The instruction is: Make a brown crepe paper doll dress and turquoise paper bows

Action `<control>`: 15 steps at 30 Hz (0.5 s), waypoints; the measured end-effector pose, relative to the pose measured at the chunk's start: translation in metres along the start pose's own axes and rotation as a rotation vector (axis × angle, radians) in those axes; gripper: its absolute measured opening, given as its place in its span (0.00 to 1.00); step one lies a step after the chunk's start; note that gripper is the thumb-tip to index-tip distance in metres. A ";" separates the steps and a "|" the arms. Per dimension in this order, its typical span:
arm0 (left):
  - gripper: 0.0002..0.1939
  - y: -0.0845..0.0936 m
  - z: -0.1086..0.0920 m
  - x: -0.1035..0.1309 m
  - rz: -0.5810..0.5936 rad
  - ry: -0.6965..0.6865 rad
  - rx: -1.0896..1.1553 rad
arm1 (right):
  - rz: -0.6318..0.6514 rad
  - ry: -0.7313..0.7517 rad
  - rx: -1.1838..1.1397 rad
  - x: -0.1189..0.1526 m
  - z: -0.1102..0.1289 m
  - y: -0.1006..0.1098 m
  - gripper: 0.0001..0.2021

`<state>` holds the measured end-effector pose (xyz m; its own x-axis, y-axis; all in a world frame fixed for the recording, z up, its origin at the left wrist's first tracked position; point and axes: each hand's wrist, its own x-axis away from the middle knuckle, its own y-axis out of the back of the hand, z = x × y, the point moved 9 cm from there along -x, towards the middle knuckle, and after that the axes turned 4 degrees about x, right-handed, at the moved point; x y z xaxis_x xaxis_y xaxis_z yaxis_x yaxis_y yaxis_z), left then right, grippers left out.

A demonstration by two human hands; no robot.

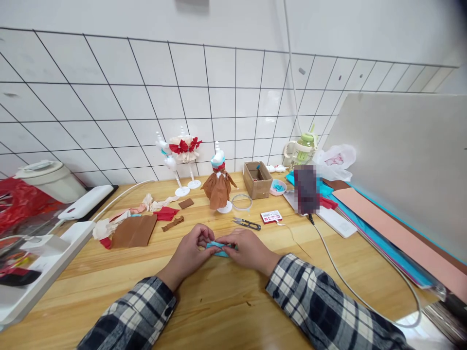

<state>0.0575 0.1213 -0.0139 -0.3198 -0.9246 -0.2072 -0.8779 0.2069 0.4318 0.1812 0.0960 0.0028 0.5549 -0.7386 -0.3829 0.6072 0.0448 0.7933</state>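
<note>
Blue cloth [220,253] sits between a person's left hand [188,253] and right hand [252,249], both pinching it, over a wooden table [211,301]; its long axis runs side to side, neither hand clearly nearer.

Hands [191,250] [250,248]: two are pinching
Blue cloth piece [218,252]: one is being held
Small dress forms [169,162] [187,154] [219,187]: three are standing
Brown cloth pieces on the left [134,231] [186,203] [172,223]: three are lying
Snips [249,224]: one pair is lying
Hoop [233,201]: one is lying
Red-and-white packet [271,217]: one is lying
Cardboard box [260,190]: one is standing
Pink bowl [275,193]: one is standing
Green-lidded bottle [304,151]: one is standing
</note>
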 end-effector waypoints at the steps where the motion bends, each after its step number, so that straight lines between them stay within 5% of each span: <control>1: 0.17 0.001 0.000 -0.001 -0.014 0.003 -0.002 | 0.018 -0.014 -0.020 0.001 -0.001 -0.001 0.13; 11: 0.19 0.012 -0.016 0.006 -0.096 -0.154 0.215 | 0.077 -0.125 -0.016 -0.001 0.010 -0.002 0.09; 15: 0.17 0.026 -0.017 0.006 -0.152 -0.235 0.118 | -0.009 -0.259 -0.096 -0.014 -0.007 0.022 0.04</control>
<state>0.0385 0.1157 0.0114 -0.2433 -0.8513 -0.4649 -0.9530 0.1204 0.2781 0.1907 0.1117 0.0219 0.3926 -0.8862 -0.2461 0.6694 0.0918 0.7372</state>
